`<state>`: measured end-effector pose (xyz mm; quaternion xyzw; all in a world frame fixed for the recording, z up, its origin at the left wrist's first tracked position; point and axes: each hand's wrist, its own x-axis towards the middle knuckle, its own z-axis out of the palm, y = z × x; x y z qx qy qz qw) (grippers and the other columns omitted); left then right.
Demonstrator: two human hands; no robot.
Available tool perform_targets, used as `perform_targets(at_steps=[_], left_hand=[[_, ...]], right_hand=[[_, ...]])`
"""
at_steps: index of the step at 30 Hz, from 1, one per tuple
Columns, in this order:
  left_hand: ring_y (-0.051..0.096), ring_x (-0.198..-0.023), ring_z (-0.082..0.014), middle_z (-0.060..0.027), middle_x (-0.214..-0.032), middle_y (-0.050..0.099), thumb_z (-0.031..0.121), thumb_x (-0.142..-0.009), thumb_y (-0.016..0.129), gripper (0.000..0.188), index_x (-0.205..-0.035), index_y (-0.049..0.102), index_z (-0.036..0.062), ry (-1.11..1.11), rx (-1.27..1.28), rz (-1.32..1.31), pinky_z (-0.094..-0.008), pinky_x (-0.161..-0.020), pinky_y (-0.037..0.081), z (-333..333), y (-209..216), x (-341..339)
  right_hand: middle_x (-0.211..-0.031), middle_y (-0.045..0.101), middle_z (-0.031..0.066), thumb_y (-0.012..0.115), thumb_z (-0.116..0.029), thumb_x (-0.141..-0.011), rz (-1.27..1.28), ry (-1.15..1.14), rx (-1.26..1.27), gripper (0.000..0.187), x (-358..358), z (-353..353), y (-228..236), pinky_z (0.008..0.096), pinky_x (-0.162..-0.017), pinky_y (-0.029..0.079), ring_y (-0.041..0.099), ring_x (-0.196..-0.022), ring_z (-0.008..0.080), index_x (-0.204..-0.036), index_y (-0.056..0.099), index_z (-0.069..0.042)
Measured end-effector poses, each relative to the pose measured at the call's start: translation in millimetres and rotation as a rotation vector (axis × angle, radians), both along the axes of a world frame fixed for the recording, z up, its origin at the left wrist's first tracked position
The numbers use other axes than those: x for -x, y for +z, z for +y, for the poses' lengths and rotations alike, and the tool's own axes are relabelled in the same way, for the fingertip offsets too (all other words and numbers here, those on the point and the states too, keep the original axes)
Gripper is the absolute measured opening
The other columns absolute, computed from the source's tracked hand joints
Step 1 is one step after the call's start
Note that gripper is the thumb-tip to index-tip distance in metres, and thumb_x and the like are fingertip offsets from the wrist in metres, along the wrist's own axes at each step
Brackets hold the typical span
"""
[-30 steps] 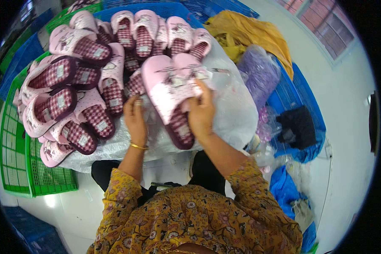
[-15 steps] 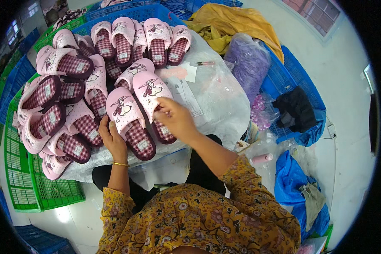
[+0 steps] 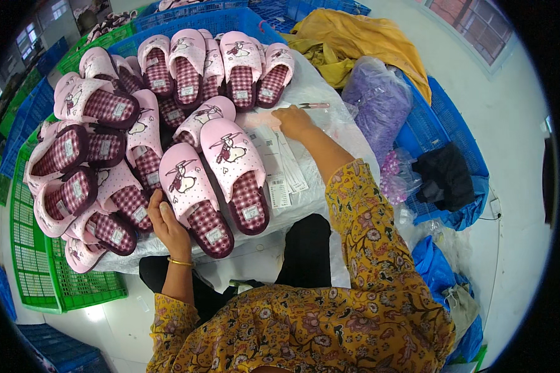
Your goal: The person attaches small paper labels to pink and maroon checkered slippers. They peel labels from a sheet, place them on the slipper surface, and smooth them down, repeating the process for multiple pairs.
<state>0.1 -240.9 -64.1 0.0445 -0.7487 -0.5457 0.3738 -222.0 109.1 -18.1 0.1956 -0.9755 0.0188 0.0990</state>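
Observation:
Two pink slippers with a cartoon print and plum checked insoles lie side by side at the table's front: the left slipper point(image 3: 186, 180) and the right slipper point(image 3: 236, 168). My left hand point(image 3: 170, 227) rests against the left slipper's outer side, fingers stretched out. Farther off, my right hand point(image 3: 294, 122) is down on the table over a pinkish sheet point(image 3: 258, 118), its fingers bent and pressed together; what lies under them is hidden. Just beyond it is a pair of thread snips point(image 3: 314, 105). Printed paper strips point(image 3: 279, 165) lie between that hand and the right slipper.
Many similar slippers point(image 3: 115, 112) are heaped at the left and back of the plastic-covered table point(image 3: 336, 140). A green crate point(image 3: 34, 261) stands at the left. Blue crates point(image 3: 457, 161), a bag of purple material point(image 3: 376, 93) and a yellow cloth point(image 3: 367, 37) are at the right.
My right hand has let go of the right slipper and moved away to the papers near the snips. The two front slippers appear slightly lower in view. My left hand stays beside the left slipper.

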Motion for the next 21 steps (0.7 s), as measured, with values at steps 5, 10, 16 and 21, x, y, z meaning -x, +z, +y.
perform_targets(at_steps=[5, 10, 16, 21], left_hand=[[0.052, -0.117, -0.0220, -0.0136, -0.126, 0.056, 0.017, -0.103, 0.044, 0.033, -0.126, 0.054, -0.0059, -0.042, -0.126, -0.004, -0.0332, -0.103, 0.038, 4, 5, -2], [0.052, -0.117, -0.0198, -0.0117, -0.126, 0.056, 0.019, -0.104, 0.044, 0.035, -0.128, 0.052, -0.0054, -0.119, -0.283, 0.005, -0.0324, -0.103, 0.039, 5, 7, -4], [0.052, -0.118, -0.0184, -0.0109, -0.128, 0.056, 0.019, -0.105, 0.044, 0.033, -0.129, 0.052, -0.0028, 0.023, -0.115, 0.030, -0.0316, -0.104, 0.040, -3, 26, -11], [0.053, -0.118, -0.0223, -0.0137, -0.126, 0.056, 0.005, -0.098, 0.051, 0.027, -0.123, 0.056, -0.0040, -0.043, 0.259, 0.169, -0.0334, -0.103, 0.039, 30, 91, -27]], right_hand=[[-0.098, 0.069, 0.0059, 0.061, -0.008, -0.082, 0.115, 0.109, -0.133, 0.015, -6, 5, 3, 0.0397, -0.084, 0.045, 0.061, -0.094, 0.0262, -0.096, 0.065, -0.008], [-0.081, 0.067, 0.0056, 0.059, -0.012, -0.079, 0.513, 0.139, -0.163, 0.005, -11, 7, 1, 0.0377, -0.077, 0.042, 0.060, -0.087, 0.0227, -0.080, 0.063, -0.010], [-0.079, 0.064, 0.0045, 0.059, -0.011, -0.078, 0.604, 0.134, -0.191, 0.003, -22, 25, 17, 0.0359, -0.077, 0.042, 0.058, -0.083, 0.0221, -0.079, 0.061, -0.011], [-0.091, 0.064, 0.0011, 0.060, -0.013, -0.078, 0.763, 0.153, 0.072, 0.009, -72, 33, 53, 0.0370, -0.079, 0.042, 0.057, -0.088, 0.0226, -0.086, 0.063, -0.013]])
